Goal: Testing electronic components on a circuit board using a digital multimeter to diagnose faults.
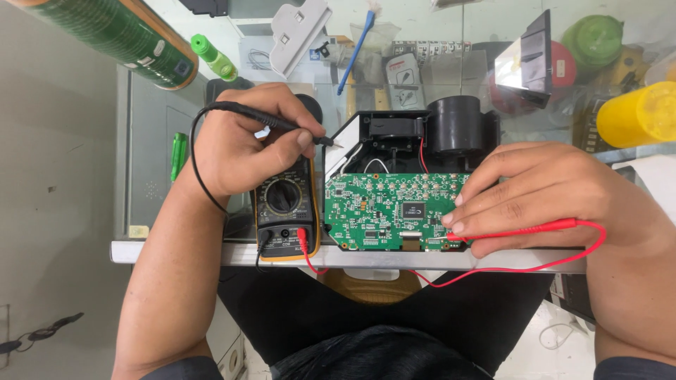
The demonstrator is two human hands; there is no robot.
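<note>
Probes gripped: left hand (239, 144) black probe (282, 124), right hand (542, 193) seemingly red probe (521, 230) on circuit board (380, 207).

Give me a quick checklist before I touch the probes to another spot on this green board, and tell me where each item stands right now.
1. Black probe gripped in the left hand: ok, held like a pen, tip at the board's upper left corner.
2. Red probe under control of the right hand: ok, it lies under the fingers, tip at the lower right edge of the green circuit board.
3. Both leads plugged into the multimeter: ok, red and black plugs sit in the bottom sockets.
4. Dial setting: cannot tell.
5. Display readable: not ok, the left hand covers it.
6. Red lead free of snags: ok, it loops loose past the table edge.
</note>
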